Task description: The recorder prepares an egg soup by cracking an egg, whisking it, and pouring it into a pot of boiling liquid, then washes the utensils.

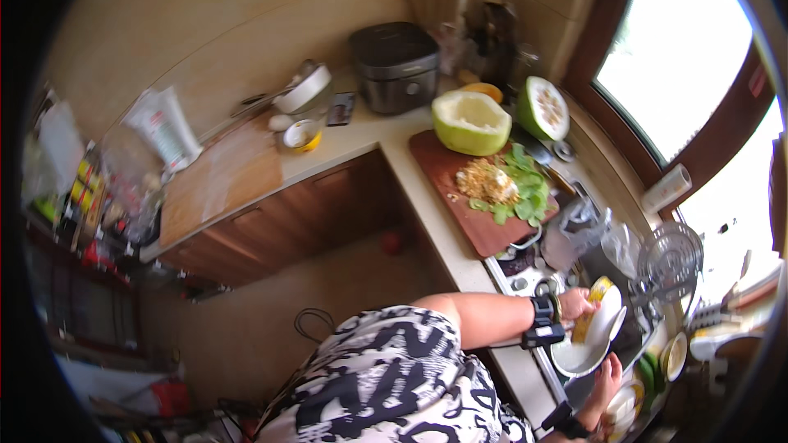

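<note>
My left hand (577,305) grips a yellow-and-white patterned bowl (593,314), tilted over the sink (634,344). Directly below it is a white bowl (577,359), its inside facing up. A white spoon (617,323) lies at the right side of the bowls; whether it rests in one of them I cannot tell. Close to the white bowl's lower edge is my right hand (604,384), fingers raised and slightly apart, with nothing visible in it. Dark straps with devices circle both wrists.
Beyond my left arm, a brown cutting board (443,197) holds a hollowed green melon (471,123), peels (529,187) and scraped pulp (486,181). Plastic bags (575,231) and a metal strainer (671,258) crowd the sink's far side. Yellow-rimmed dishes (625,403) stand near my right hand.
</note>
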{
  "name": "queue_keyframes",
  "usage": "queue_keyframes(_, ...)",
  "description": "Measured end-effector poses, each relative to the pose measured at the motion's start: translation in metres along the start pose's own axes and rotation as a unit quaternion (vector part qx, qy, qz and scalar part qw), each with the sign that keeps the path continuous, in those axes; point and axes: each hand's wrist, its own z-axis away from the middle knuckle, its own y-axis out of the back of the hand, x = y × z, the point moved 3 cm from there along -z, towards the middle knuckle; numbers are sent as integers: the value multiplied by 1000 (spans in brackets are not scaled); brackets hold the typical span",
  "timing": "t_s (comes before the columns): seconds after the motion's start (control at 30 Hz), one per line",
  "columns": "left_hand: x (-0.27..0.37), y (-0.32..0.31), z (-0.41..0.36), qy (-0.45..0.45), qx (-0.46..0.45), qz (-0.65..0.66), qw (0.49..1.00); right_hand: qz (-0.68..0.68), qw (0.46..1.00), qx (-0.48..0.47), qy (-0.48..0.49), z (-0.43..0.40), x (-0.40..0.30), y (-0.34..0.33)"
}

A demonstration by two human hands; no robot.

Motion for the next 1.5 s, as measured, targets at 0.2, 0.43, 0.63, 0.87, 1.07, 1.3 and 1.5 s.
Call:
queue_keyframes(0.2, 97, -10, 69, -166, -65, -629, 757, 286, 952, 47, 98, 27, -35, -40)
queue_keyframes(0.43, 105, 13, 91, -278, -99, -813, 502, 190, 980, 21, 53, 32, -37, -49)
queue_keyframes(0.63, 190, 61, 174, -339, 52, -790, 508, 142, 984, -16, 103, 21, -38, -82)
queue_keyframes(0.87, 397, 124, 368, -302, 370, -821, 314, 115, 988, 4, 108, -17, -34, -78)
queue_keyframes(1.07, 532, 232, 506, -205, 552, -768, 253, 81, 992, 59, 81, -23, -39, -114)
queue_keyframes(1.3, 580, 347, 583, -95, 587, -734, 328, 59, 990, 111, 59, -23, -39, -146)
queue_keyframes(1.5, 590, 397, 554, -33, 528, -739, 417, 124, 977, 155, 78, 11, -60, -146)
